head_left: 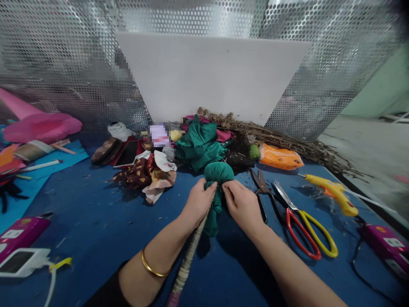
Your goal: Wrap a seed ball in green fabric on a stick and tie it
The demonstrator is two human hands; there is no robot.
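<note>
A stick wrapped in cord (191, 251) slants up from the bottom edge to a round head of green cloth (219, 172). My left hand (198, 200) is closed around the stick's upper end, with its thumb at the base of the green bundle. On the other side my right hand (242, 203) pinches the gathered cloth just under the round head. A loose tail of the same cloth hangs below, between both hands. The fingertips are partly hidden by the hands. Behind the bundle lies a crumpled heap of green fabric (201, 145).
Right of my hands lie dark scissors (262, 187), scissors with red and yellow handles (303, 226) and a yellow glue gun (332, 192). Dried stems (287, 143) and an orange packet (279, 157) sit behind. Patterned cloth scraps (137, 172) lie left. A white board (217, 76) stands at the back.
</note>
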